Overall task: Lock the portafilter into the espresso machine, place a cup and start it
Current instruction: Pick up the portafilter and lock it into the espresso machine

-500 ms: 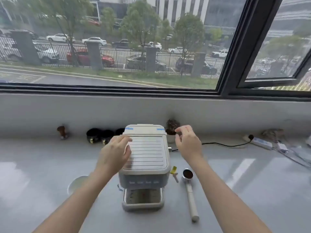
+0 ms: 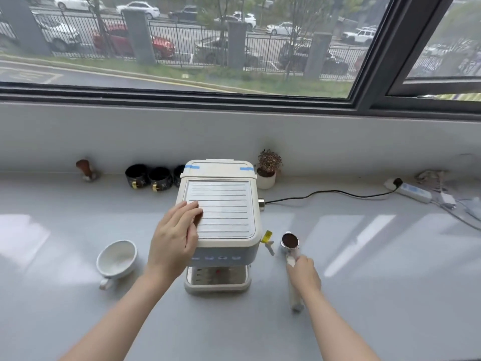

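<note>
Spreading wide under the window, the pale grey counter (image 2: 78, 321) carries the cream espresso machine (image 2: 221, 212) at its middle, with the left hand (image 2: 174, 238) laid flat, fingers loosely together, on the front left corner of the ribbed top. To the machine's right lies the portafilter (image 2: 291, 252), its basket full of dark grounds facing up beside the steam wand, and the right hand (image 2: 303, 276) is closed around the upper part of its pale handle. A white cup (image 2: 117, 259) rests tilted on the counter just left of the machine, handle toward the viewer, and three black cups (image 2: 153, 177) stand behind by the wall
</note>
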The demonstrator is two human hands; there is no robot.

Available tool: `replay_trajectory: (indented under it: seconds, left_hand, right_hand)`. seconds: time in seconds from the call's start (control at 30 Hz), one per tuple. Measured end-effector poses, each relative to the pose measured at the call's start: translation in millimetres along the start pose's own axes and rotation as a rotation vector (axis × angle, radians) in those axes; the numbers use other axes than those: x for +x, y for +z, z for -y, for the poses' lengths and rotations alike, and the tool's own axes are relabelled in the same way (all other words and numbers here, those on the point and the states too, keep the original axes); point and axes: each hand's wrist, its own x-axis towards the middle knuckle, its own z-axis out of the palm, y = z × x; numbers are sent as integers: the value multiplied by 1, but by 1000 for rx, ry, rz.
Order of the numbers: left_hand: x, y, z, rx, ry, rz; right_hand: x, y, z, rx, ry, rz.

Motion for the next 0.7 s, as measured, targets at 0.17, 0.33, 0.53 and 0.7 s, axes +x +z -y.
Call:
replay_trajectory:
  seconds: [0.17,0.33,0.53,0.7]
  left_hand:
    - [-10,-1,5,-180,-83,5]
    - [-36,5,24,-636,-380,-117]
    - [-91,38,19,-428,-846,-4]
    - [-120,89,-18,-207,-655,970]
  right_hand:
    - [4,24,-4,1,101,91]
    - [6,27,1,228,143,273]
    - [-31,41,-6,577,278,491]
    - [-71,61,-1,696,286,489]
